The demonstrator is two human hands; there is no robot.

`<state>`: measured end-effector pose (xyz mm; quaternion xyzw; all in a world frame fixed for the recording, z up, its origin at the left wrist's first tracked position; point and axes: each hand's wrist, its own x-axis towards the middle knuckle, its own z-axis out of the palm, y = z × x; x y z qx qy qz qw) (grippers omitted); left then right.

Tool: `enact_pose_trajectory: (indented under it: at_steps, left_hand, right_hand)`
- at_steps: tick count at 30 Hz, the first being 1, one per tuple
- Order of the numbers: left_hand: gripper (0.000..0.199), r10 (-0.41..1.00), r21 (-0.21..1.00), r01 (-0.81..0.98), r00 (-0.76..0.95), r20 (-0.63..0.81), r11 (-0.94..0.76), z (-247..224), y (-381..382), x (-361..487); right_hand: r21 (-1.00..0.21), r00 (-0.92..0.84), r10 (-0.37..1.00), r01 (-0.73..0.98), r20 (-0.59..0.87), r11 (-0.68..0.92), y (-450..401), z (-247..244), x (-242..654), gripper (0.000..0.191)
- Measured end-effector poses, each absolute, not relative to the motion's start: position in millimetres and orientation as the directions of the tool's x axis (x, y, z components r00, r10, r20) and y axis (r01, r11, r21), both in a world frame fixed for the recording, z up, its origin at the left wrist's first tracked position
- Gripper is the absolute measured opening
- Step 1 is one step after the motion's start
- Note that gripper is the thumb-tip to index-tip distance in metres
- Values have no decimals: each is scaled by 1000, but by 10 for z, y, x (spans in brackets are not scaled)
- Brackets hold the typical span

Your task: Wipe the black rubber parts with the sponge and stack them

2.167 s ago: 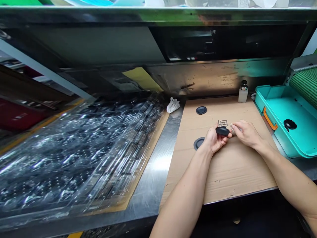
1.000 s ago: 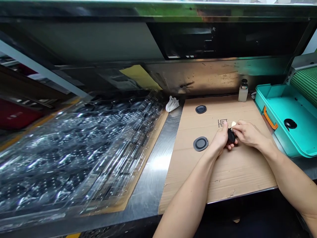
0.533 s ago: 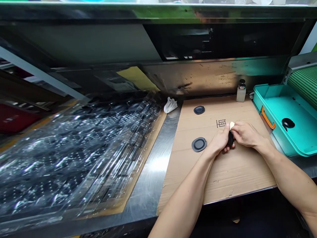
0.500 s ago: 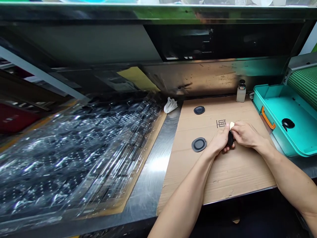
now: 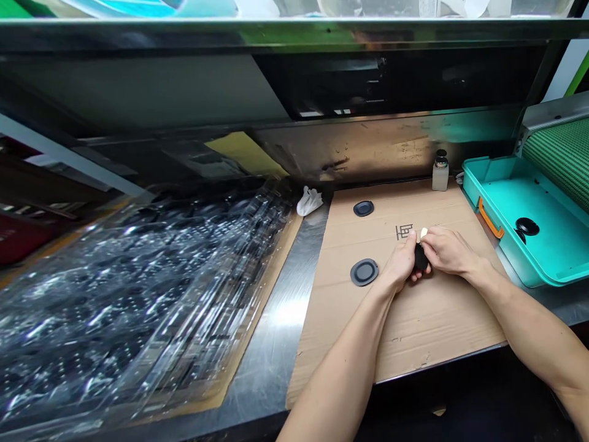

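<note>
My left hand (image 5: 403, 261) is closed around a small black disc-like part (image 5: 420, 256), held just above the cardboard sheet (image 5: 335, 331). My right hand (image 5: 444, 248) pinches a small cream-white piece (image 5: 424, 232) against the upper edge of that part; whether it is cloth or something firmer cannot be made out. Fingers hide much of both things. To the left of my hands, two dark, rounded flat parts lie on the cardboard: a farther one (image 5: 363, 209) and a nearer one (image 5: 364, 272) with a raised ring.
Clear plastic trays (image 5: 138, 294) holding dark parts are stacked on the left. A crumpled white tissue (image 5: 309, 201) lies behind, and a small pump bottle (image 5: 440, 178) stands at the cardboard's back edge. On the right, a turquoise bin (image 5: 561, 245) contains black parts (image 5: 527, 226).
The view has shifted slightly, so the things on the table appear a little farther left. Both hands keep their hold, and the black part shows slightly more of its face.
</note>
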<state>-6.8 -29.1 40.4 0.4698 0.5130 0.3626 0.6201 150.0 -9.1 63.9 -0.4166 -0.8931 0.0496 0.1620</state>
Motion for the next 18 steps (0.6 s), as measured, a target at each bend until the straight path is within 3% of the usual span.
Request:
enact_pose_trajectory:
  at_steps: [5, 10, 14, 18]
  left_hand:
    - [79, 928, 951, 30, 212, -306, 307, 355, -277, -68]
    - [76, 921, 933, -63, 192, -338, 355, 400, -278, -86]
    - [76, 851, 802, -291, 254, -460, 521, 521, -218, -203]
    - [75, 797, 687, -407, 275, -537, 603, 591, -163, -300]
  right_hand:
    - [-221, -608, 758, 726, 236, 651, -72, 630, 1506, 24]
    - [-317, -592, 785, 720, 186, 618, -31, 618, 1575, 25]
    - [-454, -505, 804, 664, 312, 594, 22, 582, 1612, 26]
    - [-591, -334, 850, 614, 406, 524, 27, 592, 1589, 24]
